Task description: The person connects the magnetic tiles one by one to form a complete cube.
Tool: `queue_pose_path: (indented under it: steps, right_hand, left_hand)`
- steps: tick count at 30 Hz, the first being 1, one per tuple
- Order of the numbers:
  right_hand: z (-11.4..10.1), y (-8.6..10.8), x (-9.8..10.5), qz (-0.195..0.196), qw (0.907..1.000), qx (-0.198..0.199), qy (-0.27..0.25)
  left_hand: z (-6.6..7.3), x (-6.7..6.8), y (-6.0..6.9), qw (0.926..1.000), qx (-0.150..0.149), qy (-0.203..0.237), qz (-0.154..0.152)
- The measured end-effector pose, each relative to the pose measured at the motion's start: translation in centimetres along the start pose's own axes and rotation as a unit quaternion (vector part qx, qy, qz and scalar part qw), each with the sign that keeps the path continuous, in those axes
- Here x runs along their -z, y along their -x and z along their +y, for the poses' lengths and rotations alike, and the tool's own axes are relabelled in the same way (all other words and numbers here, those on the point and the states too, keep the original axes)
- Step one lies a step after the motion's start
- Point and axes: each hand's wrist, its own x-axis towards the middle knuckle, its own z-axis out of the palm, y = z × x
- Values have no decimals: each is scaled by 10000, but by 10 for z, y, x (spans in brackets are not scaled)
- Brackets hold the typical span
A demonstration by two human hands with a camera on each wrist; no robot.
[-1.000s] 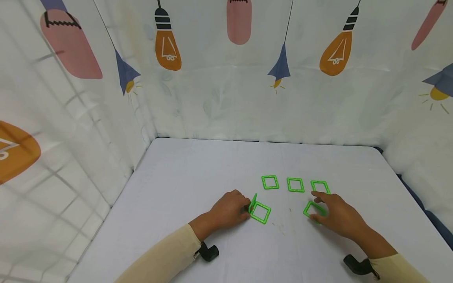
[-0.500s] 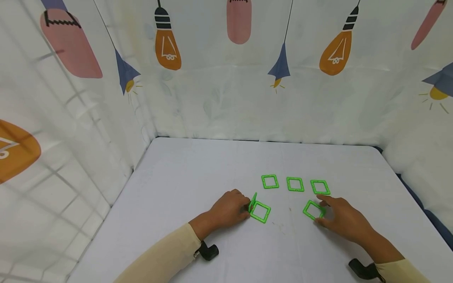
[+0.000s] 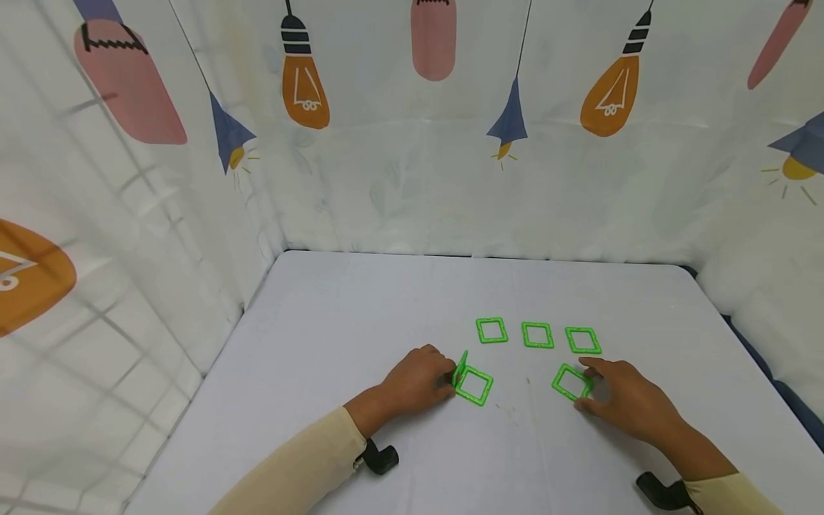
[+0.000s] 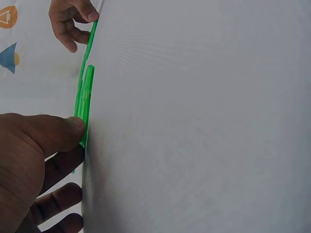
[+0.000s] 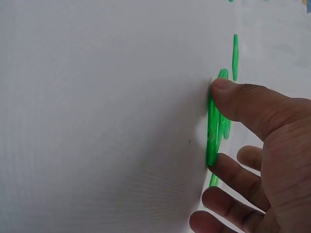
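My left hand (image 3: 420,381) pinches an upright green square magnetic tile (image 3: 460,366) between thumb and fingers. That tile stands along the left edge of a flat magnetic tile (image 3: 484,398), seemingly touching it. In the left wrist view, the thumb presses against the green rim (image 4: 88,92). Farther right, my right hand (image 3: 627,400) holds another open-framed green tile (image 3: 561,383) at its right side, thumb at the near corner and index finger at the far one. This tile lies flat or nearly so on the table. The right wrist view shows its edge (image 5: 212,131) between thumb and index finger.
Three more green square tiles lie in a row behind the hands: a left one (image 3: 492,330), a middle one (image 3: 537,335) and a right one (image 3: 583,340). The white table (image 3: 360,300) meets a printed curtain (image 3: 399,186) at the back.
My right hand has drawn back to the right, off the top of its tile to that tile's right side. The left hand and all tiles look the same.
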Motion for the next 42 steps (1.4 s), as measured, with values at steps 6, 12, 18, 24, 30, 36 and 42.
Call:
queue_pose_path:
  steps: [6,12,18,24,30,36,42]
  right_hand:
    - [2,1,0,115,9999,41,103]
    - [3,0,0,144,9999,49,28]
    - [2,0,0,254,9996,155,-8]
    - [2,-1,-2,306,9993,229,62]
    - [2,-3,-2,182,9997,173,20]
    - [0,-4,0,99,9999,71,14]
    - [-3,-5,2,169,9999,10,-10]
  left_hand:
    - [1,0,0,10000,47,12,-45]
    - [1,0,0,10000,42,-32,-16]
    - [2,0,0,10000,52,-48,-28]
    - [2,1,0,10000,66,-23,-36]
    - [2,1,0,9999,85,-8,-55]
    - [1,0,0,9999,114,-46,-58]
    - [1,0,0,9999,120,-63,-40]
